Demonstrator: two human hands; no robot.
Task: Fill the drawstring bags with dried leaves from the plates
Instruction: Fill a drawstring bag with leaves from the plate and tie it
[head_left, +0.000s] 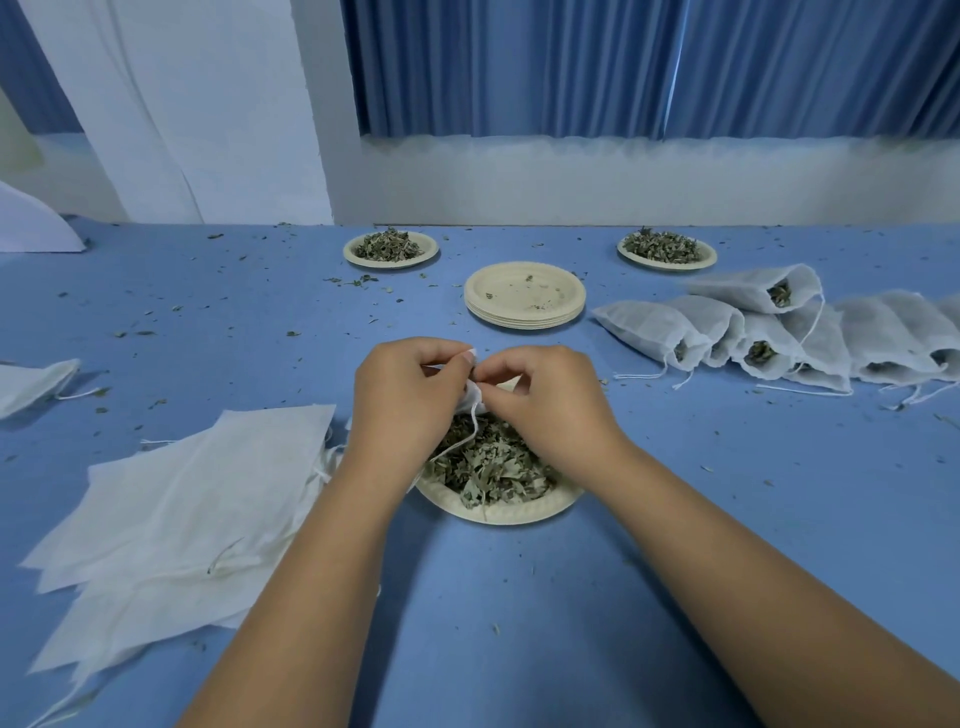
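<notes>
The left hand and right hand meet knuckle to knuckle. Each pinches the top of a small white drawstring bag between thumb and fingertips, and its cord dangles onto the dried leaves below. The knuckles hide most of the bag, so I cannot tell whether its mouth is being spread or drawn closed.

The bag looks like thin, limp, almost weightless fabric. It would likely collapse unless held by the hem on two opposite sides, so the hem is the place to grip. The leaves look light, brittle and prone to scatter, so a loose pinch should suit them.

The forearms converge from the near edge, wrists roughly level and fingers curled inward. The near paper plate sits just under the hands. Flat empty bags lie to the left and filled bags to the right. A stack of empty plates sits beyond, on the blue table.
</notes>
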